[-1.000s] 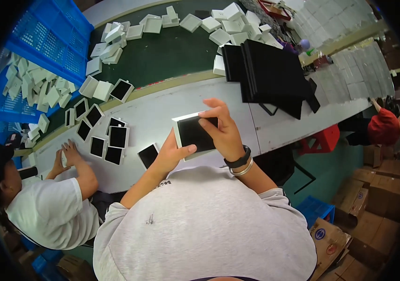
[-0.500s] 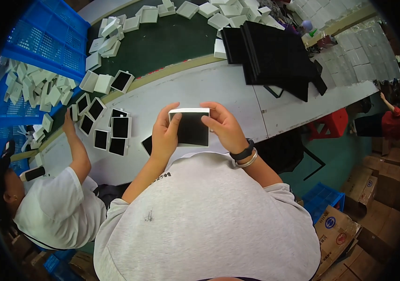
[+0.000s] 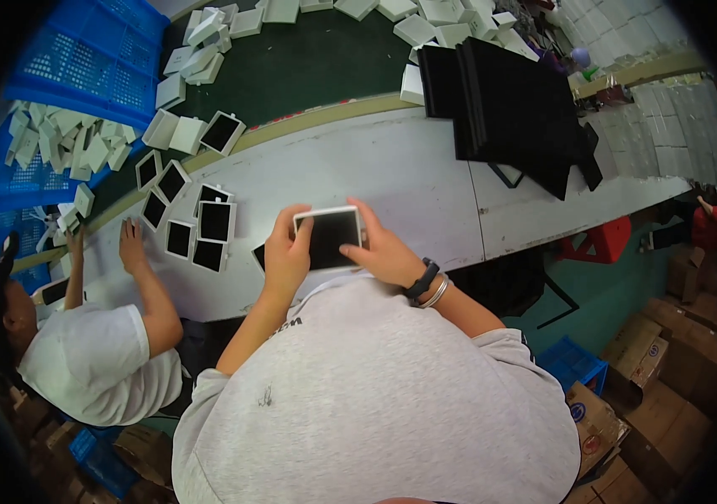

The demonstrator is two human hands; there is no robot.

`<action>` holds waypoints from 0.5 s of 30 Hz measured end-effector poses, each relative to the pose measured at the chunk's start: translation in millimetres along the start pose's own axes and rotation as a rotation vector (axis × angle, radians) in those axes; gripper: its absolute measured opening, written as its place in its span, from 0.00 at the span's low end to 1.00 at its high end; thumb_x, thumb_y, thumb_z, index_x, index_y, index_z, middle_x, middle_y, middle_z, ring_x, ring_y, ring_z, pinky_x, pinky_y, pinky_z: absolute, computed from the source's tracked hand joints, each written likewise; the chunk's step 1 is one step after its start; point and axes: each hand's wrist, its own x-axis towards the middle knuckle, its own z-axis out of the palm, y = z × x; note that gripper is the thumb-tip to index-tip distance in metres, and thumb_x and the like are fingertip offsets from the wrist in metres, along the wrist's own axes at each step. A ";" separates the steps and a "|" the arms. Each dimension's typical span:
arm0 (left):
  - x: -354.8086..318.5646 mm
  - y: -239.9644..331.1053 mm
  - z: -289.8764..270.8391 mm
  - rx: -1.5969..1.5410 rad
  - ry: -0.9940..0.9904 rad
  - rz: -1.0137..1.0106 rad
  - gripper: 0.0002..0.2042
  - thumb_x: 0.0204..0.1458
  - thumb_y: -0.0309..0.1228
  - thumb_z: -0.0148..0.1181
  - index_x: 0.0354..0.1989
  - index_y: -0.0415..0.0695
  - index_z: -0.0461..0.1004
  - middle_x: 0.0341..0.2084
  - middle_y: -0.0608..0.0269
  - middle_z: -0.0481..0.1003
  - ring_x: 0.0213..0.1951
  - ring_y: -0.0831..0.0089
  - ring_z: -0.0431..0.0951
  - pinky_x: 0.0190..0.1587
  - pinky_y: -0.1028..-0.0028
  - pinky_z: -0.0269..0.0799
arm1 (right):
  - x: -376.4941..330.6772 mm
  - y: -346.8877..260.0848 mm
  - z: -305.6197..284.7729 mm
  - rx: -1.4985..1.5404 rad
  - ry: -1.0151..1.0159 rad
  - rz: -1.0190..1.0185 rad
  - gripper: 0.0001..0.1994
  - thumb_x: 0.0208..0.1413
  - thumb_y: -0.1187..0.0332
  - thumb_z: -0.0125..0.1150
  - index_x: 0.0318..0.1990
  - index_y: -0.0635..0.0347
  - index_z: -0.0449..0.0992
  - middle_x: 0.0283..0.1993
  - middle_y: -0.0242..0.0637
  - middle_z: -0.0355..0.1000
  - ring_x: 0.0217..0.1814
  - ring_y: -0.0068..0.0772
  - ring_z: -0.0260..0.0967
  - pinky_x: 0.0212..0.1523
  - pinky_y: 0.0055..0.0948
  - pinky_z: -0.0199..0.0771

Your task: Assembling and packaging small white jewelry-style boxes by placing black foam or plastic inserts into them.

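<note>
I hold a small white box with a black insert over the near edge of the white table. My left hand grips its left side. My right hand, with a dark band and a bracelet at the wrist, holds its right side with fingers on the black face. A black square lies on the table just under the box. Several similar white boxes with black insides lie in rows to my left.
A person in a white shirt sits at my left, one hand flat on the table by the rows. A stack of black sheets lies at the right. White boxes cover the green belt; blue crates hold more. Cardboard boxes stand on the floor.
I have drawn the box closer to my body and both hands now frame it. The person at my left has shifted a hand along the table by the rows.
</note>
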 end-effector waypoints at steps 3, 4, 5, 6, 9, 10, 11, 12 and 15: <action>4.0 -15.3 -11.4 0.072 -0.019 -0.001 0.09 0.57 0.31 0.55 0.45 0.45 0.72 0.24 0.68 0.71 0.22 0.82 0.63 0.25 0.79 0.60 | 17.6 19.2 -1.6 -0.055 -0.085 0.025 0.43 0.51 0.68 0.63 0.69 0.51 0.39 0.44 0.53 0.70 0.37 0.43 0.74 0.40 0.36 0.74; 10.2 -33.8 -20.2 0.120 -0.007 0.035 0.09 0.57 0.30 0.55 0.45 0.44 0.73 0.25 0.68 0.72 0.22 0.82 0.62 0.25 0.79 0.59 | 24.0 26.1 -0.7 -0.050 -0.130 -0.008 0.43 0.50 0.67 0.64 0.69 0.52 0.40 0.48 0.55 0.67 0.40 0.44 0.73 0.43 0.36 0.74; 20.5 -51.4 -35.0 0.193 -0.006 0.023 0.11 0.55 0.29 0.57 0.47 0.42 0.72 0.32 0.66 0.75 0.29 0.80 0.69 0.32 0.80 0.64 | 33.2 29.1 -5.7 -0.044 -0.175 -0.041 0.44 0.49 0.66 0.66 0.69 0.53 0.41 0.52 0.56 0.65 0.43 0.45 0.73 0.46 0.37 0.73; 32.4 -79.8 -56.5 0.149 0.008 0.010 0.13 0.55 0.28 0.58 0.48 0.40 0.72 0.41 0.64 0.75 0.42 0.78 0.73 0.45 0.80 0.66 | 42.3 26.5 -18.9 -0.150 -0.091 -0.034 0.45 0.46 0.64 0.69 0.68 0.55 0.45 0.55 0.56 0.63 0.52 0.48 0.68 0.53 0.39 0.68; 81.0 -97.6 -104.1 0.957 0.176 0.107 0.31 0.43 0.27 0.66 0.59 0.42 0.63 0.57 0.50 0.64 0.60 0.51 0.61 0.62 0.60 0.54 | 83.7 46.4 -101.8 -0.744 0.497 -0.422 0.47 0.43 0.60 0.71 0.68 0.57 0.47 0.57 0.54 0.62 0.60 0.50 0.60 0.60 0.41 0.61; 99.5 -89.9 -106.8 0.956 0.258 0.139 0.31 0.43 0.28 0.66 0.59 0.42 0.63 0.58 0.50 0.63 0.60 0.51 0.61 0.62 0.60 0.54 | 97.9 40.8 -135.2 -0.802 0.571 -0.342 0.48 0.41 0.58 0.72 0.68 0.57 0.47 0.60 0.53 0.58 0.63 0.52 0.56 0.62 0.43 0.58; 125.1 -84.3 -107.1 0.950 0.343 0.172 0.31 0.43 0.28 0.66 0.59 0.42 0.63 0.58 0.50 0.63 0.60 0.51 0.60 0.62 0.60 0.54 | 111.8 30.5 -163.9 -0.863 0.645 -0.263 0.50 0.39 0.56 0.73 0.68 0.57 0.48 0.63 0.53 0.55 0.66 0.53 0.51 0.64 0.44 0.54; 162.2 -67.4 -93.4 0.881 0.298 0.267 0.31 0.43 0.28 0.65 0.59 0.42 0.63 0.57 0.49 0.63 0.59 0.51 0.61 0.62 0.60 0.55 | 124.9 19.8 -183.6 -1.014 0.693 -0.256 0.51 0.38 0.55 0.73 0.68 0.57 0.47 0.65 0.54 0.51 0.68 0.54 0.49 0.65 0.46 0.53; 299.8 -31.6 -22.9 0.627 0.210 0.530 0.30 0.44 0.29 0.65 0.58 0.42 0.63 0.56 0.48 0.65 0.58 0.52 0.63 0.61 0.60 0.56 | 162.3 17.9 -225.7 -1.312 0.665 -0.079 0.50 0.40 0.57 0.72 0.68 0.58 0.46 0.69 0.63 0.41 0.71 0.60 0.43 0.68 0.48 0.47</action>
